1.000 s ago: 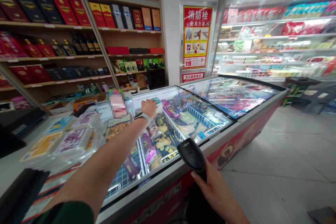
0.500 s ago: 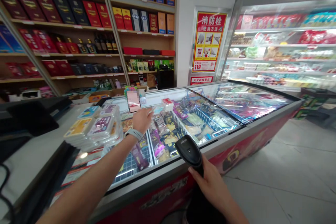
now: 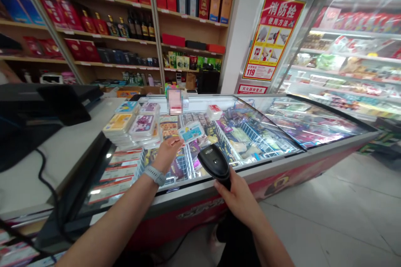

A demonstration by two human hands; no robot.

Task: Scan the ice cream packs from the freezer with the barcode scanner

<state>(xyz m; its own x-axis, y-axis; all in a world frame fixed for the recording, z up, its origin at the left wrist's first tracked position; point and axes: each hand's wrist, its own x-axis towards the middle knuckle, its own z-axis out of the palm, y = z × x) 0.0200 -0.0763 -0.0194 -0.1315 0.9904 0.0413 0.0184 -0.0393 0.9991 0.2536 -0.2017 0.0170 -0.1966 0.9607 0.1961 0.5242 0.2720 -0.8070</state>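
Note:
My left hand (image 3: 166, 152) pinches one end of a flat clear plastic pack (image 3: 191, 132) with a blue label, held out above the glass of the chest freezer. My right hand (image 3: 240, 198) is wrapped round the handle of a black barcode scanner (image 3: 214, 162). The scanner's head lies close to the pack, slightly nearer to me and to its right. Left of my left hand stand stacks of similar packs: yellow-labelled ones (image 3: 118, 123), and purple-labelled ones (image 3: 143, 124) beside them. A shorter stack with a red label (image 3: 214, 111) sits farther back on the glass.
The chest freezer (image 3: 275, 159) has baskets of goods under its glass. A phone with a blurred screen (image 3: 175, 101) stands at its back edge. On the left are a counter (image 3: 90, 139) and a black device (image 3: 64, 104). Shelves of boxes and bottles line the wall; a lit cooler stands right.
My left hand has drawn nearer with the blue-labelled pack, whose label now shows. The scanner has shifted left towards it. The view has turned left and down.

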